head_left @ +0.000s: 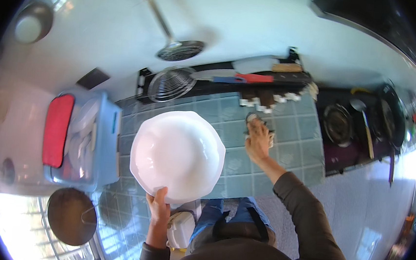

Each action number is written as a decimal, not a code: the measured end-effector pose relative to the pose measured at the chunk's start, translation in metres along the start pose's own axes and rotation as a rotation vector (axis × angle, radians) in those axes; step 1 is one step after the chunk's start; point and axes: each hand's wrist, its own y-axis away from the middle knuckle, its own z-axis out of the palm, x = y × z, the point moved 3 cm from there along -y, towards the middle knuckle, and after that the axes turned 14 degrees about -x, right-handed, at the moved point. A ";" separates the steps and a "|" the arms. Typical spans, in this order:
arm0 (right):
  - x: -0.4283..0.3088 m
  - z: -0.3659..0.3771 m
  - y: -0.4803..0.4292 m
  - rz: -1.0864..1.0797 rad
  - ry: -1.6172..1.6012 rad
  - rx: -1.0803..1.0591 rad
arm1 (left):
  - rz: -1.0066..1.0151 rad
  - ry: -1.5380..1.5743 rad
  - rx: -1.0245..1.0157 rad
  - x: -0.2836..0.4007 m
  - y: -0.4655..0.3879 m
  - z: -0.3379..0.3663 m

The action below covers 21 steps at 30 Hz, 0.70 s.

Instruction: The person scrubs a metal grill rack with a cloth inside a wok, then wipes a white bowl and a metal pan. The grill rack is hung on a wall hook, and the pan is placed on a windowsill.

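A large white bowl with a faceted rim is held over the tiled counter by my left hand, its thumb over the near rim. The bowl's inside faces up, and no contents show in it. To the right of it, my right hand presses down on a dark and pale cloth on the grey-green tiles. My fingers cover most of the cloth, so its shape is hard to make out.
Behind the counter, a black rack carries knives, a cleaver and a wire strainer. A skimmer hangs above. Left stands a blue plastic bin of dishes. Right is a stove with a lid and ladle.
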 end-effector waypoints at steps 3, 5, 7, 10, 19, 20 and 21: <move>-0.079 0.045 -0.005 -0.248 -0.010 -0.221 | 0.018 0.030 0.194 0.009 0.008 -0.022; -0.106 0.058 -0.020 -0.369 0.086 -0.292 | 0.018 0.041 0.239 0.008 0.014 -0.055; -0.120 0.062 -0.049 -0.430 0.268 -0.284 | 0.039 0.077 0.311 0.008 0.020 -0.084; -0.108 0.067 -0.113 -0.191 0.275 -0.027 | 0.025 0.064 0.418 0.005 0.030 -0.125; -0.241 0.165 -0.216 -0.094 0.328 -0.432 | 0.076 0.002 0.368 -0.001 0.016 -0.211; -0.269 0.175 -0.221 -0.133 0.279 -0.411 | 0.088 0.006 0.357 0.002 0.012 -0.213; -0.291 0.185 -0.227 -0.165 0.229 -0.390 | 0.054 -0.006 0.345 -0.002 0.010 -0.221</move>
